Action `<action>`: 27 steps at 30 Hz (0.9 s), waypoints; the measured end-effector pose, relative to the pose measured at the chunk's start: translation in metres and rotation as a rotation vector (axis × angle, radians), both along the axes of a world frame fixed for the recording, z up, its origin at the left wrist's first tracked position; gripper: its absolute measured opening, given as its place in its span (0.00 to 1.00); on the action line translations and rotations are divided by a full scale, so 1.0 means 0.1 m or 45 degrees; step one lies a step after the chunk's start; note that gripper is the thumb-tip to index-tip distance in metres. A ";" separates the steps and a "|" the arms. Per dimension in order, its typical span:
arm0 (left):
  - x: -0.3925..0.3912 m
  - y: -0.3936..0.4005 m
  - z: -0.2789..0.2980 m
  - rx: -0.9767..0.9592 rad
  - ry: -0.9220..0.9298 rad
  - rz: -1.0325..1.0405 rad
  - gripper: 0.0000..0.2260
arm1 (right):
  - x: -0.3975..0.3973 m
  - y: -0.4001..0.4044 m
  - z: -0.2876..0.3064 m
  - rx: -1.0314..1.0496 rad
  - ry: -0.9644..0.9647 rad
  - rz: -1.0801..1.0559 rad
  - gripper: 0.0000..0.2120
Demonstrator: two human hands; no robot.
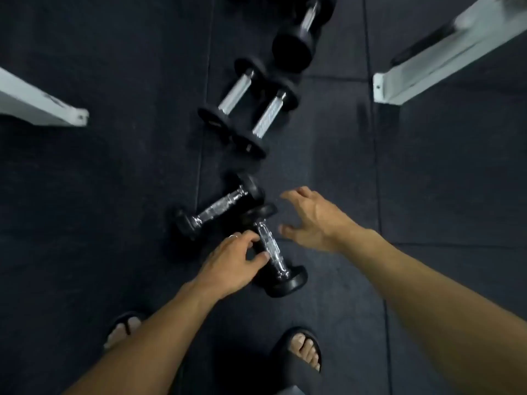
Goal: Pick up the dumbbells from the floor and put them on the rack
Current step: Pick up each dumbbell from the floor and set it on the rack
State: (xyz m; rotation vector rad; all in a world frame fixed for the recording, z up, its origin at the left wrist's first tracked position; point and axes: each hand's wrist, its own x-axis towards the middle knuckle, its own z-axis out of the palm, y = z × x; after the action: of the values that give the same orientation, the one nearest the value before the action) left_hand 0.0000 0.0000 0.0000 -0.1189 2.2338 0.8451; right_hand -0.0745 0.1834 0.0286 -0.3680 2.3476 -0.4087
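Observation:
Several black dumbbells with chrome handles lie in a line on the dark rubber floor. The nearest dumbbell (272, 253) lies at an angle just in front of my feet. My left hand (232, 260) curls its fingers around the left side of that handle, thumb and fingers touching it. A second small dumbbell (219, 209) lies just beyond, its end against the nearest one. My right hand (312, 219) hovers open, fingers spread, to the right of both, holding nothing. Two mid-size dumbbells (248, 106) lie side by side farther off, and a larger dumbbell (302, 29) lies at the top. No rack shelf is visible.
A white metal frame leg (42, 104) juts in from the left and another white frame leg (439, 58) from the upper right. My two feet in black sandals (302, 354) stand at the bottom. Bare rubber mat lies to the right of the dumbbells.

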 end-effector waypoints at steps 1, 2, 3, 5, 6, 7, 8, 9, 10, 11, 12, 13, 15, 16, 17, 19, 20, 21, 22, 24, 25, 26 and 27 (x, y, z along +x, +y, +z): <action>0.04 0.05 -0.20 0.015 -0.010 0.039 0.20 | 0.00 0.00 -0.18 -0.024 0.009 -0.031 0.34; 0.07 0.09 -0.39 -0.018 -0.034 0.067 0.22 | -0.01 0.00 -0.35 -0.048 0.017 -0.072 0.34; 0.11 0.13 -0.58 -0.030 -0.039 0.092 0.25 | -0.02 0.00 -0.50 -0.075 0.006 -0.099 0.34; 0.20 0.21 -0.86 -0.030 -0.066 0.159 0.26 | -0.03 0.00 -0.76 -0.132 -0.032 -0.136 0.33; 0.24 0.26 -0.94 -0.007 -0.093 0.195 0.26 | -0.03 -0.01 -0.88 -0.166 -0.048 -0.153 0.34; 0.27 0.31 -1.04 0.042 -0.102 0.254 0.25 | -0.05 -0.02 -0.98 -0.211 -0.061 -0.174 0.34; 0.27 0.35 -1.10 0.090 -0.108 0.312 0.23 | -0.07 -0.05 -1.06 -0.252 -0.070 -0.197 0.34; 0.26 0.39 -1.15 0.124 -0.114 0.374 0.21 | -0.09 -0.07 -1.14 -0.293 -0.090 -0.235 0.34; 0.24 0.43 -1.18 0.127 -0.127 0.416 0.20 | -0.11 -0.09 -1.21 -0.326 -0.109 -0.282 0.32; 0.23 0.46 -1.21 0.128 -0.124 0.453 0.19 | -0.12 -0.11 -1.27 -0.355 -0.105 -0.323 0.31; 0.21 0.49 -1.24 0.122 -0.130 0.469 0.18 | -0.13 -0.12 -1.32 -0.370 -0.089 -0.357 0.29; 0.20 0.51 -1.27 0.117 -0.138 0.488 0.18 | -0.15 -0.11 -1.35 -0.376 -0.068 -0.380 0.29; 0.20 0.54 -1.32 0.158 -0.178 0.537 0.18 | -0.17 -0.09 -1.37 -0.372 -0.031 -0.375 0.28; 0.21 0.55 -1.34 0.192 -0.197 0.557 0.17 | -0.17 -0.08 -1.36 -0.360 -0.005 -0.367 0.28; 0.22 0.56 -1.36 0.222 -0.205 0.564 0.16 | -0.17 -0.06 -1.34 -0.340 0.026 -0.364 0.27; 0.23 0.56 -1.35 0.237 -0.202 0.524 0.14 | -0.14 0.01 -1.28 -0.301 0.070 -0.384 0.27; 0.24 0.53 -1.32 0.244 -0.192 0.495 0.14 | -0.12 0.06 -1.24 -0.288 0.082 -0.391 0.27; 0.24 0.50 -1.28 0.258 -0.188 0.467 0.14 | -0.08 0.11 -1.19 -0.276 0.091 -0.398 0.27; 0.24 0.46 -1.20 0.279 -0.191 0.437 0.14 | -0.04 0.15 -1.13 -0.266 0.094 -0.405 0.27; 0.26 0.36 -0.99 0.316 -0.207 0.380 0.14 | 0.07 0.19 -0.96 -0.269 0.109 -0.431 0.27; 0.26 0.31 -0.86 0.318 -0.212 0.352 0.14 | 0.11 0.19 -0.86 -0.279 0.123 -0.449 0.26; 0.25 0.25 -0.70 0.311 -0.213 0.319 0.15 | 0.14 0.17 -0.74 -0.291 0.136 -0.469 0.25; 0.24 0.20 -0.55 0.301 -0.215 0.289 0.15 | 0.16 0.15 -0.60 -0.300 0.147 -0.486 0.23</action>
State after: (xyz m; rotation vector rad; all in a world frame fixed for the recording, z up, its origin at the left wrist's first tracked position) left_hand 0.0239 0.0200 -0.0547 -0.3244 1.9714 1.1700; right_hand -0.0587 0.1982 -0.0316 -0.0482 2.4899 -0.8711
